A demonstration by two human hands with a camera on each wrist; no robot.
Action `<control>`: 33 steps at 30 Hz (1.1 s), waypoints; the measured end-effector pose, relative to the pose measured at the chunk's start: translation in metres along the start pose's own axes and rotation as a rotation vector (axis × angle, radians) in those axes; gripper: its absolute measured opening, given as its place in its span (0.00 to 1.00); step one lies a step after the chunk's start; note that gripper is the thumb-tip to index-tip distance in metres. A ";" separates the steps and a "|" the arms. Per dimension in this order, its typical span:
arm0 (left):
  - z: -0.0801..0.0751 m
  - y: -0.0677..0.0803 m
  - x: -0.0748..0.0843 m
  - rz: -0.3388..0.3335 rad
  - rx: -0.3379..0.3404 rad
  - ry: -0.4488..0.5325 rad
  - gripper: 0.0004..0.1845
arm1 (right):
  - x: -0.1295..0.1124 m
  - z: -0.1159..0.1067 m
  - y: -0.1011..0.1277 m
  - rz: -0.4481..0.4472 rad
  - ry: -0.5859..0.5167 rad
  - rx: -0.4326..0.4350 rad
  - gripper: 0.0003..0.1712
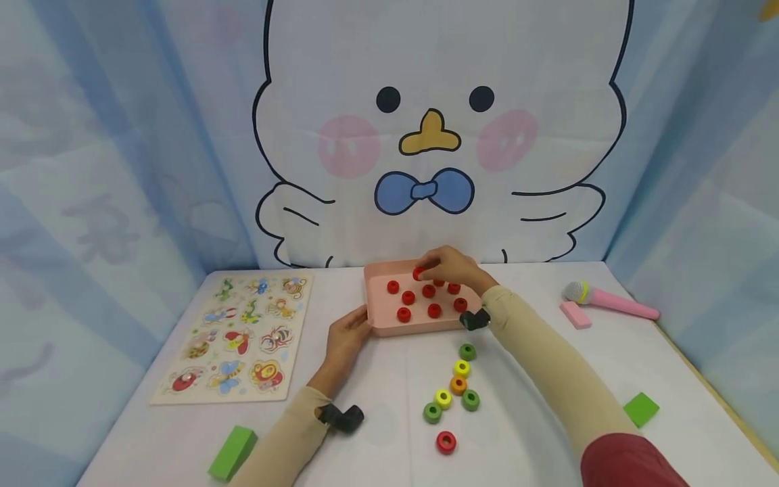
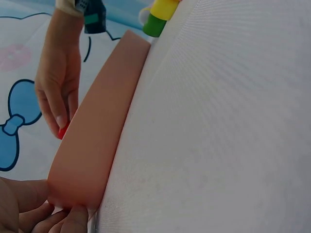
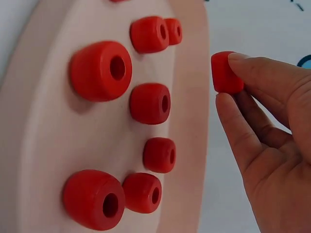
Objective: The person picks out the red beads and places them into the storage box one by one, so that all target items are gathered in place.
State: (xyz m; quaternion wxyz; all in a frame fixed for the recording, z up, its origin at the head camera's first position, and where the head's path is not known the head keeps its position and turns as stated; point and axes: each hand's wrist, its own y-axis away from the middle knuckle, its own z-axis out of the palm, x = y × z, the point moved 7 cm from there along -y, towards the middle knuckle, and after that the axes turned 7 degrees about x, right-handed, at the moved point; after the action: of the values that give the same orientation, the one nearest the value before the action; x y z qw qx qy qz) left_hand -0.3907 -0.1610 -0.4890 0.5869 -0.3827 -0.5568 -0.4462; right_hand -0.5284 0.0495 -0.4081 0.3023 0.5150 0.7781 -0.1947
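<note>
Pink plastic makes up the shallow tray (image 1: 377, 325) at the middle of the white table (image 1: 377, 406), seen from the head camera. The right hand (image 1: 453, 267) reaches over its far edge, pinching a red bead (image 1: 417, 274) just above the tray, where other red beads (image 1: 420, 301) already lie. The left hand (image 1: 343, 335) presses against the tray's near-left corner, likely to keep it from sliding. Loose green, yellow, orange and red rings (image 1: 453, 389) lie on the table nearer the person, with an animal puzzle board (image 1: 243, 338) to the left and a toy microphone (image 1: 608, 301) to the right.

From the left wrist, the tray's side wall (image 2: 97, 136) fills the middle; the left hand's fingers (image 2: 29, 206) curl round its corner, gripping it. Beyond, the other hand holds the red bead at its fingertips.

From the right wrist, the bead (image 3: 224, 73) sits pinched between thumb and forefinger (image 3: 257, 73), just outside the tray rim (image 3: 192, 121). Seven red beads rest inside, holes facing sideways toward the camera.
</note>
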 end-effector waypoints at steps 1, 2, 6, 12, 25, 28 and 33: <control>0.000 0.000 0.001 0.007 -0.002 0.003 0.23 | 0.001 0.001 -0.004 0.009 -0.003 -0.009 0.19; 0.000 0.001 0.001 0.007 -0.002 0.000 0.23 | 0.003 0.002 -0.008 0.015 -0.006 -0.017 0.19; 0.002 0.005 0.006 0.014 -0.016 0.000 0.23 | 0.008 0.007 -0.021 0.032 -0.019 -0.050 0.19; 0.001 0.003 0.002 0.030 0.005 -0.008 0.23 | 0.023 0.013 -0.029 0.110 -0.013 -0.062 0.21; -0.001 -0.001 -0.002 0.016 0.007 -0.018 0.23 | 0.031 0.024 -0.031 0.144 0.012 -0.072 0.22; -0.001 -0.001 -0.003 0.009 0.009 -0.026 0.24 | 0.030 0.025 -0.029 0.142 0.013 -0.085 0.23; -0.001 0.000 -0.002 0.016 0.012 -0.037 0.24 | 0.027 0.026 -0.026 0.141 -0.007 -0.091 0.21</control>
State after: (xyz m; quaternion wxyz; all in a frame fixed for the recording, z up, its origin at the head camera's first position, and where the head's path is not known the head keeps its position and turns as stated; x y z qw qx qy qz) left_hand -0.3907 -0.1622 -0.4907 0.5826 -0.3917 -0.5670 -0.4309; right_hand -0.5529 0.0420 -0.4462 0.3411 0.5534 0.7469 -0.1395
